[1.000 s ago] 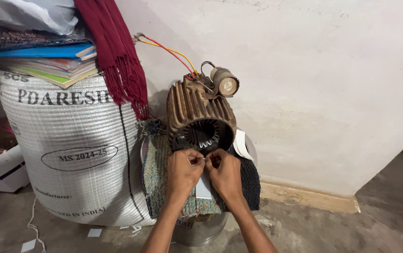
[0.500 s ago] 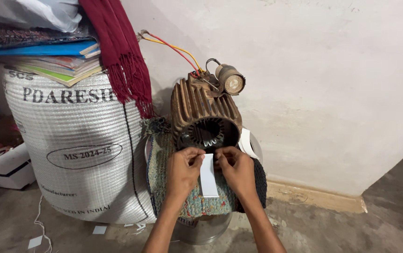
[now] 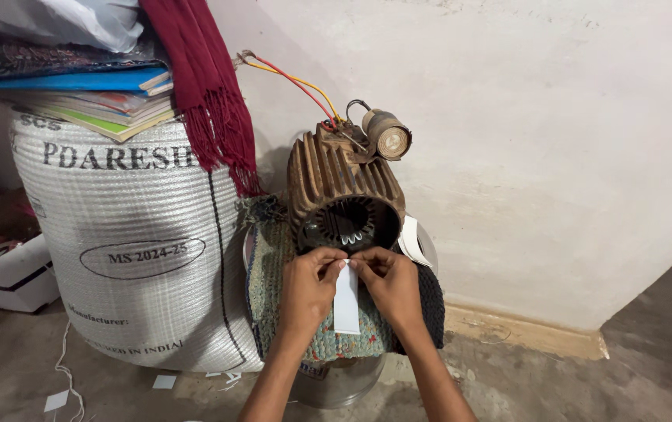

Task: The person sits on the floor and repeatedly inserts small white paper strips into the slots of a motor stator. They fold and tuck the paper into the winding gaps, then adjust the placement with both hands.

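Observation:
A rusty ribbed motor housing point(image 3: 336, 176) lies on a cloth-covered stand, its open round end with slotted core point(image 3: 349, 224) facing me. A small cylindrical capacitor point(image 3: 386, 134) and red and yellow wires point(image 3: 293, 78) sit on top. My left hand point(image 3: 308, 289) and my right hand point(image 3: 390, 285) meet just below the opening. Both pinch the top of a white paper strip point(image 3: 346, 301) that hangs down between them.
A large white woven sack point(image 3: 129, 242) stands at the left with books point(image 3: 90, 101) and a maroon scarf point(image 3: 207, 86) on top. A knitted cloth point(image 3: 273, 273) covers a metal container point(image 3: 336, 379). A plastered wall is behind; paper scraps point(image 3: 164, 381) lie on the floor.
My hands have dropped slightly from the motor's opening and drawn out a white paper strip, which now hangs longer between my fingers. The view has shifted a little.

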The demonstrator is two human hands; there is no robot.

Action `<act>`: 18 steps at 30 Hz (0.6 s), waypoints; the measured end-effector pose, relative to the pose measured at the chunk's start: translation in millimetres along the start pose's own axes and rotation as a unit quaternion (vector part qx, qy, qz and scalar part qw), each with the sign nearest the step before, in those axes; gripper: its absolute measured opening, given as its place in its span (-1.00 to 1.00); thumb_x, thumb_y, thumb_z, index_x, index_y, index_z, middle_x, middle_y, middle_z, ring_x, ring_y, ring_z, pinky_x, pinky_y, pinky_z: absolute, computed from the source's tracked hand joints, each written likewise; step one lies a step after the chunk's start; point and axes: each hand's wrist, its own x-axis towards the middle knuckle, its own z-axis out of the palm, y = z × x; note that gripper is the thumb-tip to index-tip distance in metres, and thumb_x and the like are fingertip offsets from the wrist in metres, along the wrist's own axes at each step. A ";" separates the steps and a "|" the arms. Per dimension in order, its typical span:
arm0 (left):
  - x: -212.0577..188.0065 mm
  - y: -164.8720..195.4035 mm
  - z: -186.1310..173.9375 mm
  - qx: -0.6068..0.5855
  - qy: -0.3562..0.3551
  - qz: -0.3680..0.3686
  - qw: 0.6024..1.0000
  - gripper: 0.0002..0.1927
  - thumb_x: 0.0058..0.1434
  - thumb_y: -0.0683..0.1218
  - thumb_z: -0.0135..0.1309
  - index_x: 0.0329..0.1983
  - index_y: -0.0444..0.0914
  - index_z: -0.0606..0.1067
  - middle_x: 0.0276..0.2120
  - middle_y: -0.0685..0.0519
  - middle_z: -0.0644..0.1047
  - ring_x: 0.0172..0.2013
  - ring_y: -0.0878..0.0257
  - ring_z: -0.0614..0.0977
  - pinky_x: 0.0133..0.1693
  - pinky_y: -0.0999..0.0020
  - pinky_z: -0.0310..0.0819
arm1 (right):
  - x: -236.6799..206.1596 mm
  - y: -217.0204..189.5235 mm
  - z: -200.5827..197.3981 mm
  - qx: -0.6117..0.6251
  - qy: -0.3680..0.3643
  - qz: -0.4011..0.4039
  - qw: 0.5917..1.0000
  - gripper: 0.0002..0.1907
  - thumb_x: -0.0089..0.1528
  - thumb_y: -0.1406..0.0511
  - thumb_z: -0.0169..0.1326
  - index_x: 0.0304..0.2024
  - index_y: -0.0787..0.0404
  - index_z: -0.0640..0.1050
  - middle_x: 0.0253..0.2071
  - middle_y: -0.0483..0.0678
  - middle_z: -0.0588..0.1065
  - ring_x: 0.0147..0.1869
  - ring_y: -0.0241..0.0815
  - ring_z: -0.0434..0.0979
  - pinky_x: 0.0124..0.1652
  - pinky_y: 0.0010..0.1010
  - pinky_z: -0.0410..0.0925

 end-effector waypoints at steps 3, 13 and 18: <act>-0.1 -0.8 -0.5 -0.009 0.005 0.006 1.000 -0.79 0.20 -0.16 0.20 -0.12 -0.30 0.66 -0.31 -0.06 0.72 -0.35 0.26 0.77 -0.33 0.38 0.62 | -4.7 -6.0 0.1 -0.018 0.024 -0.044 0.999 -0.83 0.17 0.33 0.27 -0.23 0.30 0.71 -0.41 -0.02 0.69 -0.40 -0.39 0.65 -0.37 -0.52 0.46; 8.3 -11.6 -0.7 -0.065 -0.020 -0.005 0.998 -0.80 0.18 -0.15 0.24 -0.17 -0.35 0.67 -0.35 -0.06 0.73 -0.40 0.33 0.74 -0.36 0.45 0.60 | -13.9 -18.0 -0.3 -0.052 0.055 -0.089 0.993 -0.85 0.18 0.37 0.24 -0.22 0.30 0.70 -0.39 0.06 0.68 -0.44 -0.31 0.65 -0.40 -0.45 0.44; 5.6 -7.5 0.1 -0.031 -0.001 -0.005 1.000 -0.82 0.17 -0.14 0.25 -0.20 -0.31 0.69 -0.38 -0.05 0.74 -0.43 0.31 0.72 -0.39 0.42 0.58 | -15.1 -20.5 -0.2 -0.057 0.058 -0.093 0.992 -0.86 0.19 0.37 0.23 -0.22 0.30 0.70 -0.38 0.07 0.68 -0.44 -0.28 0.66 -0.38 -0.44 0.45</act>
